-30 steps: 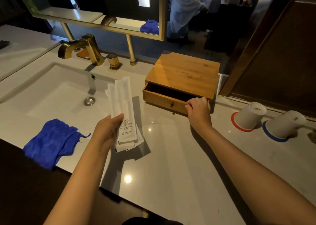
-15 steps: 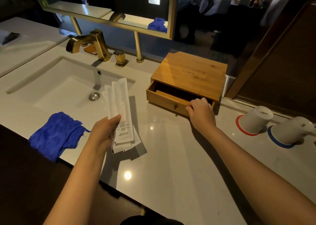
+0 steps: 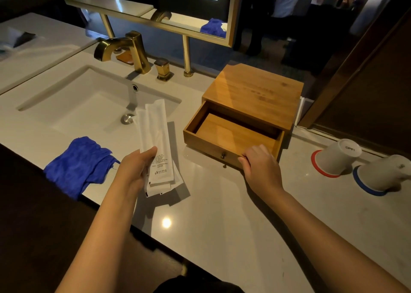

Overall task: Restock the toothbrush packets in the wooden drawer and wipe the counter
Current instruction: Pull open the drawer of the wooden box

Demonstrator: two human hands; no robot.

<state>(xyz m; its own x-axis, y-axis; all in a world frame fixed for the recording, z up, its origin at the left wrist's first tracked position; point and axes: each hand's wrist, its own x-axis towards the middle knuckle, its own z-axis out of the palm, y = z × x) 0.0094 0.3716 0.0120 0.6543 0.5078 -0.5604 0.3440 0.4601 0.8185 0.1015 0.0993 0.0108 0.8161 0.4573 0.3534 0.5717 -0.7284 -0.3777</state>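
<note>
I see a gold faucet and its gold handle behind a white sink, far beyond my left hand. Two white cups lie tipped to the right of my right hand, one red-rimmed, one blue-rimmed. A gold-framed mirror hangs farther back.

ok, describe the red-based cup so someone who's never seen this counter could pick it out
Start at the wooden drawer box on the white counter and look right. Two white cups stand upside down there, side by side. The one you want is nearer the box and sits on a red ring; its neighbour sits on a blue one.
</note>
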